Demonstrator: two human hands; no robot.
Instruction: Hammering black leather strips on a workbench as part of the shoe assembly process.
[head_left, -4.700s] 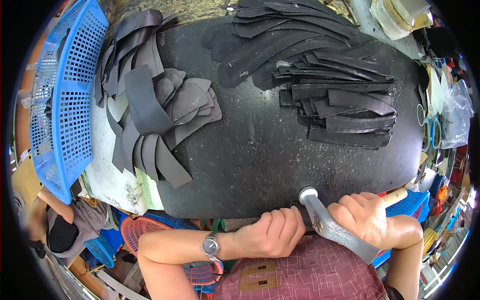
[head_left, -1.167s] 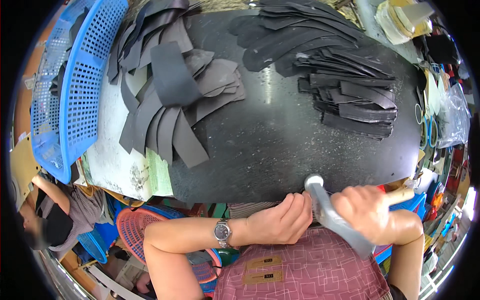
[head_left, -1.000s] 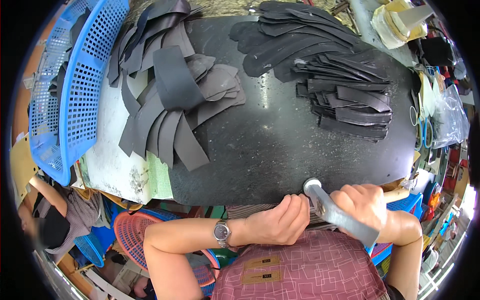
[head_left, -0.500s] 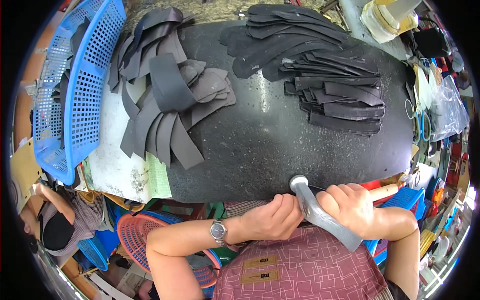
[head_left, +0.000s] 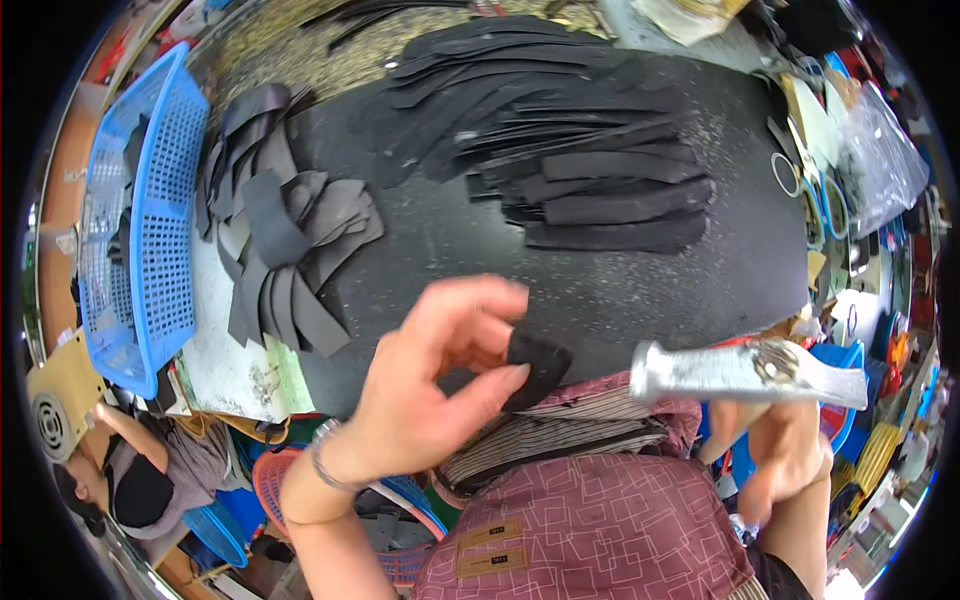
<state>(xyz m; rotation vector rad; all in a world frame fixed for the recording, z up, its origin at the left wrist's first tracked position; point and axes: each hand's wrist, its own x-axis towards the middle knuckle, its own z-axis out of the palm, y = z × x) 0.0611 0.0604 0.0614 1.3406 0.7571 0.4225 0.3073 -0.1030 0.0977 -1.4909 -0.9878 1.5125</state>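
Head view: left hand (head_left: 405, 390) is over the near edge of the big dark board (head_left: 420, 250), palm side toward the right. Index reaches out to the right with its tip free; thumb comes in from below, so there's a clear gap between those two tips. Other fingers are curled in behind, partly hidden.

Small black flat piece of flexible-looking sheet (head_left: 545, 370) sits right at that hand: just right of the curled fingers, below the index tip, thumb tip overlapping its left edge. Can't tell whether it's pinched between thumb and a curled finger or only touched. Most of it sticks out to the right of the fingers, above the maroon apron with white line pattern (head_left: 600, 530).

Right hand (head_left: 785, 450) is well apart from the piece. Silver metal hammer (head_left: 750, 375) is raised there, head lying roughly level, round face toward the left hand. Fingers curled below the head, gripping it; handle mostly hidden.

Farther up the board: layered stack of long black strips (head_left: 620, 205). Left: loose pile of curved dark-grey strips (head_left: 275, 235), then a blue perforated plastic basket (head_left: 165, 240) standing beside it.
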